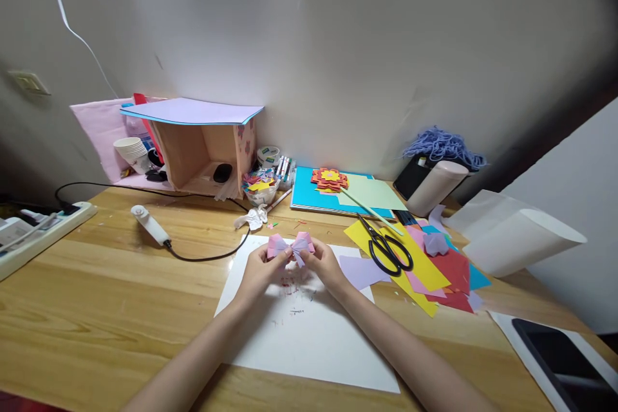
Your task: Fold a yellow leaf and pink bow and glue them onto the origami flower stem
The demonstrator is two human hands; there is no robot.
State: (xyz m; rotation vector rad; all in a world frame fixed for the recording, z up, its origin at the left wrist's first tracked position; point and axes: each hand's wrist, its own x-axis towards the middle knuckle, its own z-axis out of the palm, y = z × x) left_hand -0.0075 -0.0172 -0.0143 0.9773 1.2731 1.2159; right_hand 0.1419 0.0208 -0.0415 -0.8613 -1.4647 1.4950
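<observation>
Both hands hold a folded paper bow (304, 242) in pink and lilac, raised a little over a marked white sheet (309, 354). My left hand (261, 268) pinches its left half, the thumb on the front near the middle. On the other side my right hand (326, 265) grips the right half in the same way, with its thumb close to the centre. Most of the fingers are hidden behind the bow. To the right of my right hand, a lilac paper piece (360, 271) lies partly over the sheet's edge.
Black-handled scissors (390, 253) rest on yellow paper (427, 277) at the right. A paper flower (329, 177) with a green stem lies on a blue pad (304, 190). A glue gun (149, 225) with its cord is at left. Behind stands an open box (193, 154).
</observation>
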